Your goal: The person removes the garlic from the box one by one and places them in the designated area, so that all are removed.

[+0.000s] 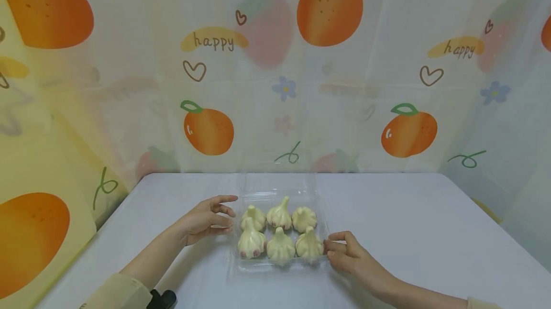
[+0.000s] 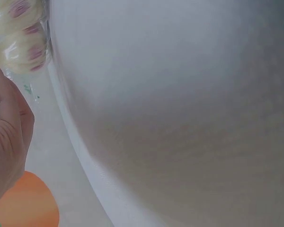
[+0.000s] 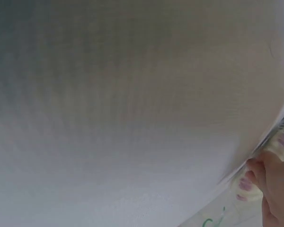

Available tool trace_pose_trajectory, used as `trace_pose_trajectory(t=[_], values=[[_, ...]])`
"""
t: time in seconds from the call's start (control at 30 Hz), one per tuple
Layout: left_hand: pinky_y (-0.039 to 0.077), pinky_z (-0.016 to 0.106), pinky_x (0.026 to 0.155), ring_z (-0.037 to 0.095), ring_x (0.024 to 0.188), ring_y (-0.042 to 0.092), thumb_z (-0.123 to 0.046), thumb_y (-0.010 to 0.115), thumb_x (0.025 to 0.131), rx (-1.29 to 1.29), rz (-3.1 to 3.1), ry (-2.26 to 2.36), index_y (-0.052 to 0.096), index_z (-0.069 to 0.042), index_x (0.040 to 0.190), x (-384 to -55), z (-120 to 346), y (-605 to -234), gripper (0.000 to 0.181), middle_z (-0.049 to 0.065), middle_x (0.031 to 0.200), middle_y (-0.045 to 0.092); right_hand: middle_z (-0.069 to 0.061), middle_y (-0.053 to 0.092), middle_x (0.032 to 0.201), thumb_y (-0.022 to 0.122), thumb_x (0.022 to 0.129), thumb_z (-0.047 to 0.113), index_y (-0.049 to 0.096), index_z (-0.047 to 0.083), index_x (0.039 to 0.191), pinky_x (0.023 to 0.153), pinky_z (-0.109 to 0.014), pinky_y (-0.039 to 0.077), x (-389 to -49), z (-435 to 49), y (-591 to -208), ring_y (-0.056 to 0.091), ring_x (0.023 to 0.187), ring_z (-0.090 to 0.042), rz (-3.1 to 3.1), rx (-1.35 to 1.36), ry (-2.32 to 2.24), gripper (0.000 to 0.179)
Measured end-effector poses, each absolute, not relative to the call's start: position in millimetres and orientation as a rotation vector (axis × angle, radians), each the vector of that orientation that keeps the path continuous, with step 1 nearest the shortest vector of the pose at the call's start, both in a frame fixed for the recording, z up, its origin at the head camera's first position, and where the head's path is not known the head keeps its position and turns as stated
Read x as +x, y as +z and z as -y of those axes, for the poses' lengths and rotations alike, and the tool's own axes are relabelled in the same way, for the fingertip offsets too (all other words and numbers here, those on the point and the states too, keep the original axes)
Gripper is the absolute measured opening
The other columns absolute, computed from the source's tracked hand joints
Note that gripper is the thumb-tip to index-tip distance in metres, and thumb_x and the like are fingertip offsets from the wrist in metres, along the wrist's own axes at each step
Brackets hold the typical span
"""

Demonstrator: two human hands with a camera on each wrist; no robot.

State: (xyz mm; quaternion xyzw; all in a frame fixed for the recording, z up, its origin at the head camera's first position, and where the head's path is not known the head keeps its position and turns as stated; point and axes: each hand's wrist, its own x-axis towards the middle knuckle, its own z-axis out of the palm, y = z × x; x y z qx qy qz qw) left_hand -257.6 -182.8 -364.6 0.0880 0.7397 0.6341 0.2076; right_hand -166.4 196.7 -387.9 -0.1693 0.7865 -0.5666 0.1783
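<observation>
A clear plastic box (image 1: pixel 295 261) with several whole garlic bulbs (image 1: pixel 281 247) in two rows sits in the middle of the table. Its transparent lid (image 1: pixel 277 182) stands raised at the back. By the box's left side is my left hand (image 1: pixel 208 220), its fingers spread and loosely bent, holding nothing. My right hand (image 1: pixel 350 256) pinches the box's right edge near the front corner. In the right wrist view, thumb and fingers of the right hand (image 3: pixel 277 184) meet at the box edge beside the garlic. The left wrist view shows bulbs (image 2: pixel 26 49) just beyond the left fingertips.
A white table (image 1: pixel 413 223) lies under the box. Behind it hangs a pale curtain (image 1: pixel 379 60) printed with oranges, hearts and the word happy. A black device (image 1: pixel 162 298) is at the left sleeve.
</observation>
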Motion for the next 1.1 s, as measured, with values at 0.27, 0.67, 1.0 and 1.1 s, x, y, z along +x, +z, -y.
trace_pose_trajectory(t=[0.27,0.67,1.0,1.1], values=[[0.061,0.027,0.084,0.014,0.09,0.06,-0.001,0.067,0.087,0.252,-2.078,1.76,0.029,-0.003,0.153,-259,182,-367,0.077,0.005,0.108,0.054,-0.032,0.032,0.155,0.055,0.099,0.031,0.028,-0.002,0.141,0.114,-0.057,0.041,-179,-192,-373,0.036,0.144,-0.046,-2.388,-0.32,-1.609,0.059],[0.062,0.029,0.085,0.017,0.092,0.06,0.0,0.067,0.086,0.236,-2.126,1.744,0.032,-0.003,0.152,-256,181,-365,0.075,0.009,0.111,0.055,-0.019,0.038,0.155,0.065,0.091,0.031,0.04,0.005,0.139,0.119,-0.059,0.034,-202,-191,-343,0.032,0.146,-0.044,-2.562,-0.364,-1.498,0.06],[0.062,0.03,0.084,0.018,0.092,0.061,0.001,0.066,0.086,0.246,-2.168,1.734,0.034,-0.002,0.151,-254,177,-362,0.073,0.023,0.134,0.049,-0.016,0.045,0.15,0.067,0.092,0.023,0.049,0.009,0.132,0.119,-0.056,0.035,-226,-199,-327,0.039,0.142,-0.043,-2.639,-0.604,-1.495,0.046],[0.062,0.031,0.085,0.021,0.099,0.062,0.001,0.066,0.086,0.26,-2.173,1.731,0.033,-0.003,0.152,-254,179,-364,0.073,0.025,0.145,0.041,-0.017,0.046,0.149,0.067,0.092,0.021,0.05,0.008,0.131,0.118,-0.055,0.037,-230,-199,-326,0.041,0.141,-0.044,-2.615,-0.659,-1.524,0.045]])
